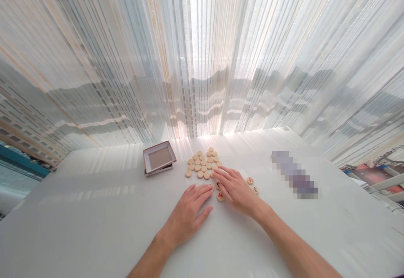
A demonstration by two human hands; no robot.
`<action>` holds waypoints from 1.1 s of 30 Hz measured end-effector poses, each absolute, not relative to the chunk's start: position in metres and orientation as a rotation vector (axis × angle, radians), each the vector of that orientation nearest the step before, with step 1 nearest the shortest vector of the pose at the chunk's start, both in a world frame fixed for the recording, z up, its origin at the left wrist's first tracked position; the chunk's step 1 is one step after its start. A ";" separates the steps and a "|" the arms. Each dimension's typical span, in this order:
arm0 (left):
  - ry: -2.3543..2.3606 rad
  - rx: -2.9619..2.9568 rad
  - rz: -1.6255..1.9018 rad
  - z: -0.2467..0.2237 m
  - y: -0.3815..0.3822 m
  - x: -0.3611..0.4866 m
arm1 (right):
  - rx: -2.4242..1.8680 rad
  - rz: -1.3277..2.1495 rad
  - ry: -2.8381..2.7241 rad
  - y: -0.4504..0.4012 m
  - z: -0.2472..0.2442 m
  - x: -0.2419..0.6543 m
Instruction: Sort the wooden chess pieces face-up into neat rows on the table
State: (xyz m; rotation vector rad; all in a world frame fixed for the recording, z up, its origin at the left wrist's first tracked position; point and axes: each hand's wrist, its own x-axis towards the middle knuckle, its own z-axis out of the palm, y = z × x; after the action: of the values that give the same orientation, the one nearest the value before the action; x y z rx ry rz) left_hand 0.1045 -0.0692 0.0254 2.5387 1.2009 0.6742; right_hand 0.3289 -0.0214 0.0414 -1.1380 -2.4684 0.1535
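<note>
Two bare hands over round game pieces on a white desk

Left fingers, loosely spread, touch a piece at their tips; right fingers extend flat over others, any grip unclear. Smooth plain discs cluster just beyond, near the shallow rectangular box.

From my camera, I see pale round pieces clustered blank-side up on the white table. To their right and nearer me, red-marked pieces and black-marked pieces lie flat.
</note>
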 end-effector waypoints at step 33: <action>1.234 2.565 0.584 0.029 -0.070 0.104 | -1.283 0.195 -2.459 -0.013 0.046 0.352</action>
State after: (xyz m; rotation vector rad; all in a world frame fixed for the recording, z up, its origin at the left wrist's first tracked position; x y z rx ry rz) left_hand 0.1043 -0.0701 0.0290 2.5651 1.2337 0.5841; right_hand 0.3518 -0.0127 0.0462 -1.2829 -2.4589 0.1950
